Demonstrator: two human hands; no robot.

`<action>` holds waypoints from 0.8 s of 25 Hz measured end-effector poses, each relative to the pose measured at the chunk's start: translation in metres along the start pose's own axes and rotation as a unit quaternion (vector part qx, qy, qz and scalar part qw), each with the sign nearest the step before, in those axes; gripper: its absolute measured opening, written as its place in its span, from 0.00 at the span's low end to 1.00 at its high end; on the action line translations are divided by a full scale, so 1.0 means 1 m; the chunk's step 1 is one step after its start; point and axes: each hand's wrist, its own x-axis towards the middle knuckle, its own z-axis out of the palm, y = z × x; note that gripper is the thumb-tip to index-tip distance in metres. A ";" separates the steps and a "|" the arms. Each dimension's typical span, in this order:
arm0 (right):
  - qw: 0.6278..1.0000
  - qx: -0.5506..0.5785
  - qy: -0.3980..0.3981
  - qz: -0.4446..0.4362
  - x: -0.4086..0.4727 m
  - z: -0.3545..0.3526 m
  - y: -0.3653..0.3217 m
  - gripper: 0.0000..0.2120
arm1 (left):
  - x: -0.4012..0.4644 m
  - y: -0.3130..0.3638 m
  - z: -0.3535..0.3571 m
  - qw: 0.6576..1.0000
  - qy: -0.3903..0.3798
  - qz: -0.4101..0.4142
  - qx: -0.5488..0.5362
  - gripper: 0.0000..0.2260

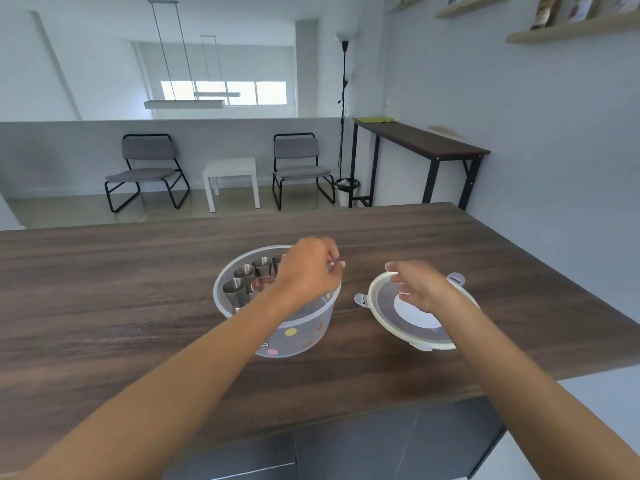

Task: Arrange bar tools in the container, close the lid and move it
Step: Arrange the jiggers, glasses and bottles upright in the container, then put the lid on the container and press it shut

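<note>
A round translucent container (298,332) with coloured dots stands on the wooden counter (138,289). Several steel jiggers (233,289) and one clear glass stand upright inside it. My left hand (310,270) hovers over the container's right rim with fingers curled; I cannot see anything held in it. To the right, the round lid (384,313) with clip tabs is tilted, its far edge lifted. My right hand (417,289) rests on the lid, fingers pinching its far rim.
The counter's right edge runs diagonally close to the lid. Beyond the counter are two grey chairs (145,168), a white side table (232,178), a floor lamp and a dark console table (422,147) along the right wall.
</note>
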 end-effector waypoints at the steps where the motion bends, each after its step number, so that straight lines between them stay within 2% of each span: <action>1: 0.995 -0.079 0.050 -0.021 0.003 -0.017 0.008 0.09 | 0.001 0.015 0.014 0.998 -0.030 -0.002 -0.049 0.09; 4: 0.965 -0.226 0.135 -0.007 0.015 -0.060 0.037 0.07 | 0.010 0.045 0.060 0.981 -0.156 -0.066 -0.097 0.09; 7: 0.949 -0.270 0.157 0.036 0.019 -0.080 0.057 0.16 | 0.021 0.050 0.091 0.967 -0.215 -0.130 -0.051 0.12; 12: 0.960 -0.213 0.175 0.053 0.026 -0.096 0.070 0.13 | 0.033 0.049 0.119 0.953 -0.238 -0.186 -0.034 0.16; 16: 0.974 -0.068 0.191 0.099 0.030 -0.106 0.079 0.04 | 0.034 0.051 0.119 0.940 -0.230 -0.237 -0.087 0.19; 19: 0.969 -0.028 0.225 0.100 0.025 -0.113 0.078 0.04 | 0.037 0.054 0.114 0.932 -0.196 -0.278 -0.130 0.22; 20: 0.965 -0.044 0.243 0.091 0.024 -0.117 0.075 0.08 | 0.039 0.057 0.111 0.929 -0.171 -0.288 -0.159 0.25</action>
